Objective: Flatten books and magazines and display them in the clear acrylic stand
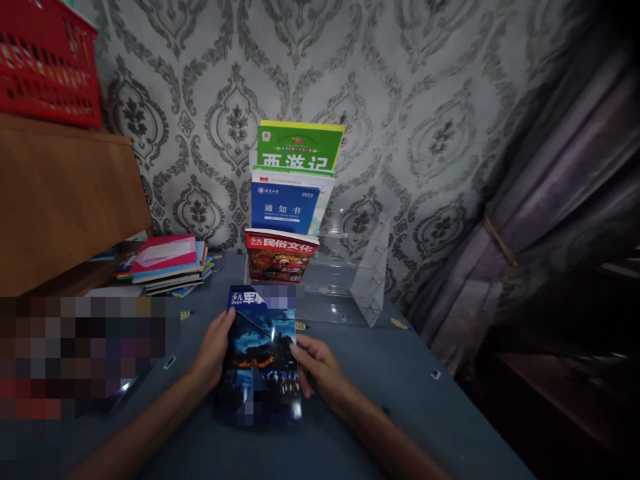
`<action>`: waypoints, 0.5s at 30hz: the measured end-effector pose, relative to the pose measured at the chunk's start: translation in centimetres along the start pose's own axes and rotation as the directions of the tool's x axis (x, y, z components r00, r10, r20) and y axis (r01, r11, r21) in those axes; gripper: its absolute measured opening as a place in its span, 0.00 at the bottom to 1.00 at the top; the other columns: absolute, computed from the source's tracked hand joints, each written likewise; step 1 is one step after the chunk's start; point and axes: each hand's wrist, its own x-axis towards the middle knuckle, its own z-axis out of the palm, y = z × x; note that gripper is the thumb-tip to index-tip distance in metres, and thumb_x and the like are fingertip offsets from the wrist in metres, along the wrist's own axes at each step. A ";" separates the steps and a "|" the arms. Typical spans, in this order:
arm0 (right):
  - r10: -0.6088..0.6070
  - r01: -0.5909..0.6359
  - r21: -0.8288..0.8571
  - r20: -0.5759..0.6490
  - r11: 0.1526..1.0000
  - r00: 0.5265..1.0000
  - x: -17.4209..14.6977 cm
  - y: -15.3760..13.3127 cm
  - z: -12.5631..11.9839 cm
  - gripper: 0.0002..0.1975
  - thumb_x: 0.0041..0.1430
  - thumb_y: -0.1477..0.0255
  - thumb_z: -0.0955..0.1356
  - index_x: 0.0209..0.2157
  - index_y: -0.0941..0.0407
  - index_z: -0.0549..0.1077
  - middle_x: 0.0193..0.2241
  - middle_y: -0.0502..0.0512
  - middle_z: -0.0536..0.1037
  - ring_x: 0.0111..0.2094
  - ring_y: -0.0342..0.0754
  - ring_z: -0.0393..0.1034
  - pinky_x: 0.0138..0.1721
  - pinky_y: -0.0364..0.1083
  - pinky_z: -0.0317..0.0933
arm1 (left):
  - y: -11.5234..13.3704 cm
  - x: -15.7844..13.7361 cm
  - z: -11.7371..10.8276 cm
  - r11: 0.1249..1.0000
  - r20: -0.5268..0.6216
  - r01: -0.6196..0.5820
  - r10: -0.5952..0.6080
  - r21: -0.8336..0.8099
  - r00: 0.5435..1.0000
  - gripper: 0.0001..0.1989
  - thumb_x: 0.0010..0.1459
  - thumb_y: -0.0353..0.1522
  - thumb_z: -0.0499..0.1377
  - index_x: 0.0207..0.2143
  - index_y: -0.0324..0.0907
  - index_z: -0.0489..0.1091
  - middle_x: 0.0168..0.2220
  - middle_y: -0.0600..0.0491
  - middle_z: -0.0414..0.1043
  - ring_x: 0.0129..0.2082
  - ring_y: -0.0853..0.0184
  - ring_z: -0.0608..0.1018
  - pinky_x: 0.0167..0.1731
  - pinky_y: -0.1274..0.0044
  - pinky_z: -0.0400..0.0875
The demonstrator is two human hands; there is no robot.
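Observation:
A dark blue book [260, 347] with a glossy cover is held upright, tilted toward me, low in the middle of the view. My left hand [219, 343] grips its left edge, thumb on the cover. On the opposite edge, my right hand [316, 363] is closed with its thumb on the front. Just behind stands a clear tiered display rack [367, 273]. Its left side bears a red-and-brown book [280, 260] in front, a blue booklet [285, 208] above it, and a green book [300, 145] with a yellow edge at the top.
Several books lie in a stack [170, 260] at the back left, beside a wooden cabinet [65, 193] with a red basket [47, 63] on top. The blue-grey tabletop [400, 393] ends at the right near a tied curtain [480, 280]. Blurred squares hide the left front.

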 end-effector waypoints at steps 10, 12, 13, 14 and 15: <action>-0.148 0.136 -0.110 -0.111 0.985 0.983 1.9 -3.9 -2.4 0.25 0.52 0.46 0.70 0.31 0.56 0.70 0.09 0.39 0.62 0.10 0.37 0.52 0.16 0.39 0.44 | 2.7 2.5 4.9 0.981 0.125 -0.188 0.191 -0.035 0.974 0.18 0.49 0.45 0.68 0.37 0.42 0.78 0.40 0.50 0.82 0.42 0.59 0.82 0.45 0.71 0.75; -0.175 0.160 -0.129 -0.120 0.979 0.977 2.3 -4.6 -2.8 0.25 0.52 0.47 0.71 0.31 0.56 0.70 0.11 0.39 0.64 0.10 0.37 0.54 0.16 0.39 0.45 | 3.1 3.0 5.4 0.972 0.103 -0.233 0.234 -0.020 0.967 0.15 0.51 0.43 0.67 0.37 0.42 0.78 0.41 0.51 0.82 0.45 0.59 0.81 0.47 0.71 0.75; -0.190 0.173 -0.140 -0.120 0.975 0.974 2.5 -5.0 -3.0 0.25 0.52 0.47 0.71 0.31 0.56 0.70 0.12 0.40 0.64 0.11 0.37 0.55 0.16 0.39 0.45 | 3.4 3.2 5.7 0.967 0.106 -0.254 0.253 -0.008 0.962 0.14 0.52 0.42 0.66 0.37 0.42 0.78 0.41 0.51 0.82 0.46 0.59 0.81 0.48 0.71 0.74; -0.205 0.187 -0.150 -0.119 0.971 0.971 2.7 -5.3 -3.1 0.25 0.52 0.47 0.71 0.30 0.56 0.69 0.13 0.40 0.65 0.11 0.37 0.56 0.15 0.39 0.46 | 3.7 3.5 5.9 0.962 0.117 -0.273 0.271 0.004 0.955 0.13 0.53 0.41 0.66 0.37 0.43 0.77 0.42 0.51 0.82 0.47 0.59 0.80 0.49 0.71 0.74; -0.217 0.198 -0.160 -0.116 0.967 0.969 3.0 -5.7 -3.3 0.25 0.52 0.47 0.71 0.30 0.55 0.69 0.13 0.40 0.65 0.11 0.37 0.57 0.15 0.39 0.46 | 4.1 3.7 6.2 0.957 0.130 -0.290 0.285 0.016 0.950 0.12 0.53 0.40 0.65 0.37 0.43 0.77 0.42 0.51 0.82 0.48 0.58 0.80 0.50 0.71 0.73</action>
